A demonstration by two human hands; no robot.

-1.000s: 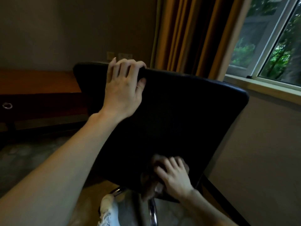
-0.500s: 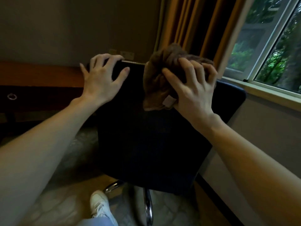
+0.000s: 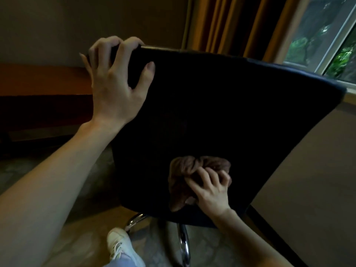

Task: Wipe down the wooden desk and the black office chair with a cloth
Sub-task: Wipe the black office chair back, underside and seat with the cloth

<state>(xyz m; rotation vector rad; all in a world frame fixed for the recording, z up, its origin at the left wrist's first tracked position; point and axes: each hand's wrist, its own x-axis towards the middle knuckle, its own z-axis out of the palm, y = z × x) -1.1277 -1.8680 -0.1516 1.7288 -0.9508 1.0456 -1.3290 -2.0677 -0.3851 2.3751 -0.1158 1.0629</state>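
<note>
The back of the black office chair [image 3: 221,112] fills the middle of the view, its backrest facing me. My left hand [image 3: 117,87] grips the top left corner of the backrest, fingers curled over the edge. My right hand [image 3: 210,189] presses a bunched brown cloth [image 3: 185,174] against the lower part of the backrest. The wooden desk [image 3: 42,79] runs along the wall at the left, behind the chair and partly hidden by my left hand.
Chrome legs of the chair base [image 3: 183,245] show below the backrest, with my white shoe [image 3: 119,245] beside them on the patterned floor. Orange curtains [image 3: 240,24] and a window [image 3: 327,41] stand behind the chair at the upper right. A wall lies close on the right.
My right hand has swept the cloth from the top edge of the backrest down to its lower part. My left hand stays on the top left corner.
</note>
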